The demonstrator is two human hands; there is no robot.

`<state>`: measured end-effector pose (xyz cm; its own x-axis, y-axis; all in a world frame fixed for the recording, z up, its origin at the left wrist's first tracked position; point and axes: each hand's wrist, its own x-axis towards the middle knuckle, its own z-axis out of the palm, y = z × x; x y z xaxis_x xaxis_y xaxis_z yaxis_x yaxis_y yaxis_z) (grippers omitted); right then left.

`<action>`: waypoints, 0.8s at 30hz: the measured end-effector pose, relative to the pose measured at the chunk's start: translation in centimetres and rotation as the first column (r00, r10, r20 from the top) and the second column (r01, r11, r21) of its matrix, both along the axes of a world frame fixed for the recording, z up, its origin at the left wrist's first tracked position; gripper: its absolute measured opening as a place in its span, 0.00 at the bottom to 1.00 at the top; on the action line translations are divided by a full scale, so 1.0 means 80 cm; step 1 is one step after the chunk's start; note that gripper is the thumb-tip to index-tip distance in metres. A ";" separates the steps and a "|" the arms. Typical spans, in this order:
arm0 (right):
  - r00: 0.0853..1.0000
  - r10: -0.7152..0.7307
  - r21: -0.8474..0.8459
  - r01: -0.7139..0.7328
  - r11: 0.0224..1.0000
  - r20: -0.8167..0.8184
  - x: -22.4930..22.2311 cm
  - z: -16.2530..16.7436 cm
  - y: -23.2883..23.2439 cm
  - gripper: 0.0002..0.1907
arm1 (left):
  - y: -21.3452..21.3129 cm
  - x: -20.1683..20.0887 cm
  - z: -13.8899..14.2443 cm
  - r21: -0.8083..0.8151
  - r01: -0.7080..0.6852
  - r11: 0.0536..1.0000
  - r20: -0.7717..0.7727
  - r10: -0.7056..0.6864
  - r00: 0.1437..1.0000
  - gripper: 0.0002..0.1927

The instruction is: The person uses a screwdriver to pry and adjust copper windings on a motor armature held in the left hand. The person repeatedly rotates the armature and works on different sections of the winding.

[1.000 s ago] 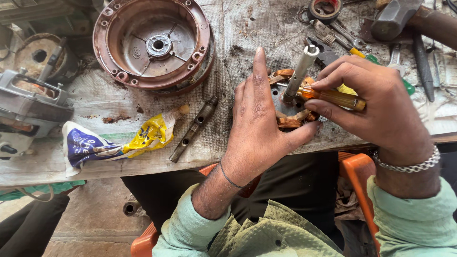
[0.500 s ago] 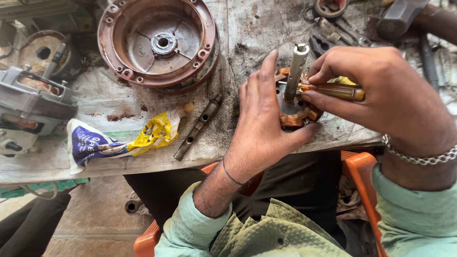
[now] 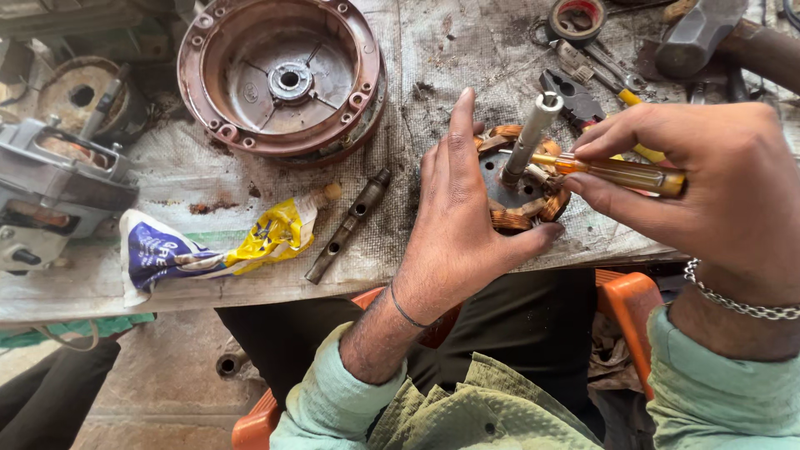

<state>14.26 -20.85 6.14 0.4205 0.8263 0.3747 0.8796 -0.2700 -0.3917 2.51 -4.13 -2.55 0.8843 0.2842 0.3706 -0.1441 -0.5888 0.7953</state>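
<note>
A round motor stator (image 3: 523,193) with copper windings and an upright steel shaft (image 3: 528,137) stands on the worn bench near its front edge. My left hand (image 3: 457,225) wraps around the stator's left side and steadies it, index finger pointing up. My right hand (image 3: 708,187) grips a screwdriver (image 3: 621,172) with an amber and yellow handle. The screwdriver lies level, and its tip reaches the windings beside the shaft.
A large rust-coloured motor cover (image 3: 283,77) lies at the back. A dark metal rod (image 3: 347,225) and a blue-yellow plastic wrapper (image 3: 208,250) lie left of my hand. Pliers (image 3: 575,96), a tape roll (image 3: 577,18) and a hammer (image 3: 725,37) sit back right; a motor housing (image 3: 50,187) far left.
My left hand has closed in around the stator and holds it. My right hand has brought the screwdriver tip down to the windings by the shaft.
</note>
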 end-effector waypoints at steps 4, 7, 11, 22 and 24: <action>0.998 0.005 -0.015 -0.005 1.000 -0.061 0.001 0.000 -0.001 0.14 | 0.000 -0.002 0.002 -0.036 0.011 0.999 -0.011 -0.011 1.000 0.71; 0.992 -0.027 -0.055 0.020 0.998 -0.124 0.009 0.000 -0.006 0.15 | 0.000 -0.006 0.004 -0.026 0.027 0.999 0.013 -0.027 1.000 0.70; 0.966 -0.138 -0.159 0.104 0.982 -0.218 0.019 -0.002 -0.010 0.16 | 0.002 -0.005 0.006 0.021 0.028 0.999 -0.033 -0.027 0.999 0.71; 0.997 -0.018 -0.097 0.010 0.995 -0.079 0.020 -0.006 0.001 0.17 | 0.005 -0.008 0.006 -0.012 0.021 1.000 -0.031 -0.021 0.999 0.69; 0.997 -0.020 -0.105 0.013 0.994 -0.070 0.021 -0.007 0.001 0.16 | 0.005 -0.008 0.006 0.000 0.010 1.000 -0.016 -0.010 1.000 0.69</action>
